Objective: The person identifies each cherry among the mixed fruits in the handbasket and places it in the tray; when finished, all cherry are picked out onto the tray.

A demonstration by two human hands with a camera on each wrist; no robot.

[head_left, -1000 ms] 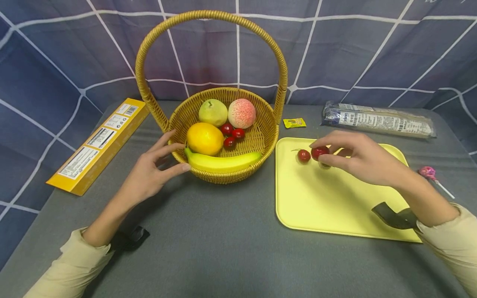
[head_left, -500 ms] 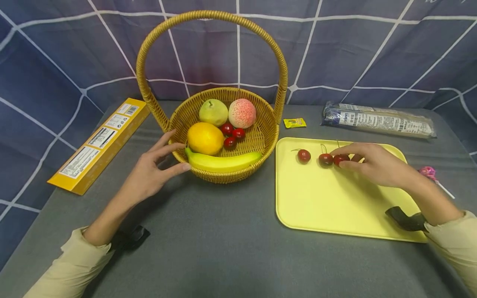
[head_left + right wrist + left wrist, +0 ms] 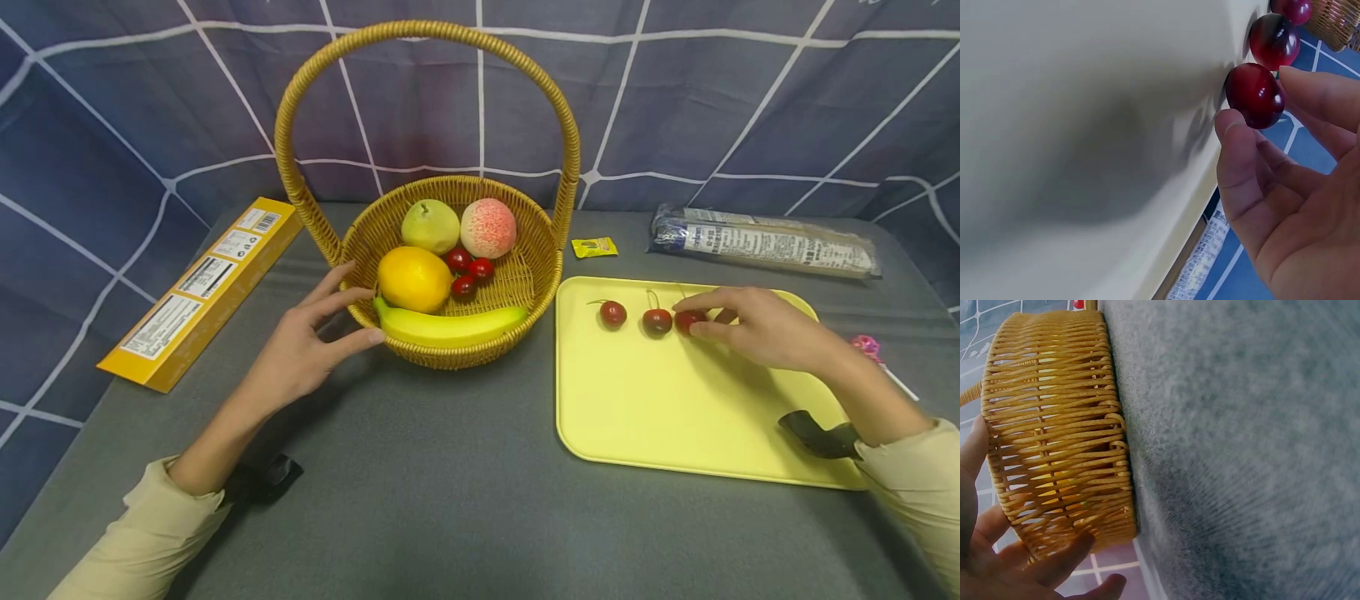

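Note:
My left hand (image 3: pixel 288 354) rests at the left rim of a wicker basket (image 3: pixel 457 357), thumb at the front edge and loosely spread fingers along the side. The basket holds a banana (image 3: pixel 450 327), a yellow mango-like fruit (image 3: pixel 414 279), a green round fruit (image 3: pixel 431 226), a pink peach (image 3: pixel 488 227) and three cherries (image 3: pixel 464 288). Over the yellow tray (image 3: pixel 637 417), my right hand (image 3: pixel 772 332) pinches a dark red cherry (image 3: pixel 1255 95) between thumb and finger. Two other cherries lie left of it: a near one (image 3: pixel 657 322) and a farther one (image 3: pixel 612 314).
A yellow box (image 3: pixel 202 292) lies at the far left. Behind the tray sit a small yellow candy packet (image 3: pixel 594 247) and a long plastic-wrapped package (image 3: pixel 765 242). A pink lollipop (image 3: pixel 868 347) lies right of the tray. A blue white-lined cloth (image 3: pixel 675 100) hangs behind.
My right hand has moved right, from the middle cherry to the rightmost one, leaving the middle cherry on the tray. My left hand and the basket have stayed put.

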